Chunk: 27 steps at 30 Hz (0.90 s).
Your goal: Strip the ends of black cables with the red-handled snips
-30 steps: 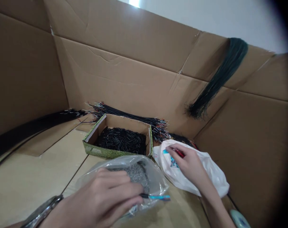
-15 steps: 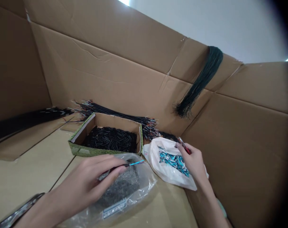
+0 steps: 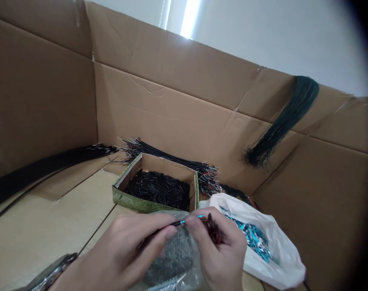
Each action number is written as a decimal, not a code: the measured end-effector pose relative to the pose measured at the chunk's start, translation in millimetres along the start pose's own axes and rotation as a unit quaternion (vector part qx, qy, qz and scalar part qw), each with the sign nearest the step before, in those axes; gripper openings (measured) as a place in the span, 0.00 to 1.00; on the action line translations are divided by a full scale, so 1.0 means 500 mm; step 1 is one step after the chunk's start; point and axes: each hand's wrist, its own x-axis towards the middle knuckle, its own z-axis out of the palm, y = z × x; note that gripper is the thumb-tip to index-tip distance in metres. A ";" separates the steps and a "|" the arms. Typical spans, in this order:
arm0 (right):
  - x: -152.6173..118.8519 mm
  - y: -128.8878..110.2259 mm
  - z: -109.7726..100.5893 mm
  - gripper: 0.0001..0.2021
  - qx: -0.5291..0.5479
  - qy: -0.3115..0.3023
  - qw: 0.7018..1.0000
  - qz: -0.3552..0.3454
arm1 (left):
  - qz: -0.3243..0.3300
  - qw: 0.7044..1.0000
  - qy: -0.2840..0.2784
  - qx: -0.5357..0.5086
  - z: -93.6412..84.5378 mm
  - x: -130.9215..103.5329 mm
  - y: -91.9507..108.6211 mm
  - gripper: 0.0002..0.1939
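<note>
My left hand (image 3: 132,246) pinches a thin black cable (image 3: 174,223) between thumb and forefinger. Bright blue foil (image 3: 200,216) and an orange-brown wire show at the cable's stripped end. My right hand (image 3: 218,250) meets it there, its thumb and forefinger closed on the end. Tucked in that same hand is a small dark tool with red handles (image 3: 217,237); the fingers hide most of it. Under both hands lies a clear plastic bag (image 3: 174,254) of fine, clear-looking pieces. To the right, a white plastic bag (image 3: 280,230) holds blue and silver foil scraps (image 3: 256,238).
A green-sided cardboard box (image 3: 150,207) holds many short black pieces (image 3: 159,188). Behind it lies a bundle of black cables (image 3: 171,155) with stripped ends. Long black cables (image 3: 50,161) lie left. Dark green strands (image 3: 289,117) hang over the cardboard wall (image 3: 177,101).
My right hand has moved left from over the white bag to the cable end in my left hand, still carrying the red-handled tool. The view has shifted, so the surroundings sit further right and lower.
</note>
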 end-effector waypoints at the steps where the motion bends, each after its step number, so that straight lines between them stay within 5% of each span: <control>1: -0.003 0.007 0.003 0.09 -0.011 0.022 0.999 -0.031 | -0.006 1.000 -0.010 -0.005 0.001 0.004 0.002 0.10; 5: -0.011 0.028 0.014 0.05 -0.062 0.059 0.990 -0.113 | -0.011 1.000 -0.008 -0.007 0.008 0.011 0.003 0.13; 12: -0.009 0.034 0.002 0.07 -0.086 0.046 0.984 -0.150 | -0.033 0.999 -0.026 -0.015 0.009 0.008 -0.003 0.09; 18: -0.022 0.043 0.013 0.10 -0.157 -0.032 0.948 -0.276 | -0.059 0.997 -0.038 -0.029 -0.001 0.008 -0.017 0.08; 22: -0.020 0.023 0.016 0.07 -0.101 -0.035 0.964 -0.245 | -0.036 0.998 -0.054 -0.023 0.001 0.012 -0.025 0.09; 27: 0.006 -0.010 -0.035 0.14 -0.053 -0.039 0.997 -0.031 | -0.011 0.997 -0.080 -0.007 0.003 0.016 -0.027 0.07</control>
